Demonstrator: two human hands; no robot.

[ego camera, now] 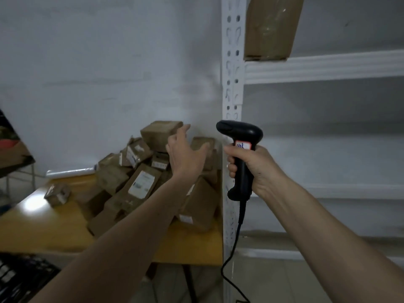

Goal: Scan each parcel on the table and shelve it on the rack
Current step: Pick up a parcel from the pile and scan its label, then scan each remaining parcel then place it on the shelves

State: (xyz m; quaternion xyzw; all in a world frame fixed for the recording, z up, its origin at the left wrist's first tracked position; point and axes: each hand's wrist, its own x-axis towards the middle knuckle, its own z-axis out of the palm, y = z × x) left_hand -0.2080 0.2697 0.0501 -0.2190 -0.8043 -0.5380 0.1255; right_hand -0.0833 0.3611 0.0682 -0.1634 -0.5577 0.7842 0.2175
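Brown cardboard parcels lie heaped on the yellow bench at centre left of the frame, against the pale wall. Above the heap the left hand reaches with fingers spread and released, close to the topmost parcel; whether they touch it I cannot tell. Right of it, the right hand has its fingers clenched around a black corded scanner, just before the white rack, where one parcel on the shelf stands at upper right.
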